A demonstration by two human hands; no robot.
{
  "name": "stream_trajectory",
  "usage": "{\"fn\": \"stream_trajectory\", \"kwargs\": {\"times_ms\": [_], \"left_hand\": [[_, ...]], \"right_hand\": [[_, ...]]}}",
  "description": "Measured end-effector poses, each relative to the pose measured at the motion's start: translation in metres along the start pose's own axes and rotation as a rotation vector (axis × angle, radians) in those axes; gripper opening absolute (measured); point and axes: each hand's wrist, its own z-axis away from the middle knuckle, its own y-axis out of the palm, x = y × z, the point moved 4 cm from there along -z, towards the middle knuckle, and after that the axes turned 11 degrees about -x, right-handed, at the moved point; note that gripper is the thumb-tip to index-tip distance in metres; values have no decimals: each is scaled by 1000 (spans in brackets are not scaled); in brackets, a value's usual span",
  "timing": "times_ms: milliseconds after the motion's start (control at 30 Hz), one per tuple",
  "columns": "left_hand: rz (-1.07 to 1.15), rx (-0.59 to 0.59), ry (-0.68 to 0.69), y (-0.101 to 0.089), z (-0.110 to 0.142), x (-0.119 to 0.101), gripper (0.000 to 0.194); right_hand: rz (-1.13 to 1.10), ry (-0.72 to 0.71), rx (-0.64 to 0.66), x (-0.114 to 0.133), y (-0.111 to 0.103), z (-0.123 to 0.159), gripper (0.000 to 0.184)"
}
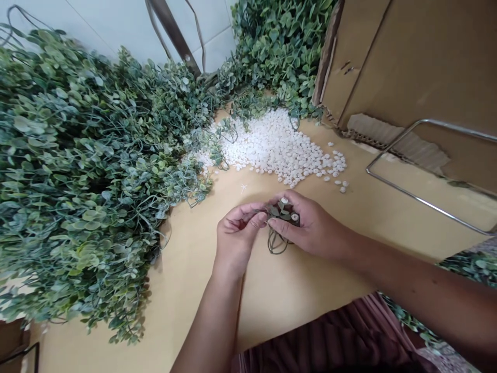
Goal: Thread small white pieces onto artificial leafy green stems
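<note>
To the left of the pile of white pieces [267, 145], a large mass of green foliage [85, 155] is heaped. Nearer the viewer than that pile, part of the leafy sprig [285, 212] is pinched between thumb and fingers of the left hand [241, 230]. The same sprig, on which two white flower-like bits [295, 217] are seen, is gripped by the curled fingers of the right hand [310, 223]. To the pile's right, a cardboard box [407, 62] and a bent metal rod [427, 202] are placed.

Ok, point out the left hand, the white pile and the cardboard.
Left hand [241, 241], head view: near the base of the thumb.
White pile [266, 142], head view: middle of the heap.
Cardboard [419, 62], head view: its broad brown face.
</note>
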Motion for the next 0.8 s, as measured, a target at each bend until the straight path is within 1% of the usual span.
{"fn": "stream_trajectory", "kwargs": {"times_ms": [100,200,267,333,400,433,500,600,667,733,800], "left_hand": [[-11,37,21,5,1,-1,14],[-88,59,74,10,0,-4,10],[-156,48,143,14,-2,-8,11],[-207,27,208,17,-4,-11,14],[-221,15,242,22,-5,-12,16],[-218,12,247,24,-5,-12,17],[-211,10,238,29,-5,-11,16],[-211,24,214,34,-4,-10,14],[-218,58,211,36,-7,-12,15],[-238,79,222,36,-14,-14,17],[-291,59,256,34,-27,-16,17]], "right_hand": [[-39,4,50,1,1,1,17],[-11,3,45,3,-2,1,16],[38,-42,3,6,-5,0,15],[82,-103,-68,10,-10,-1,14],[111,-130,-146,12,-15,-2,13],[123,-115,-177,11,-17,-3,12],[142,-40,-199,8,-18,-3,10],[117,63,-176,2,-18,-2,12],[73,88,-159,1,-19,-1,12],[38,98,-154,0,-19,-1,11],[27,98,-155,0,-20,-1,13]]}}
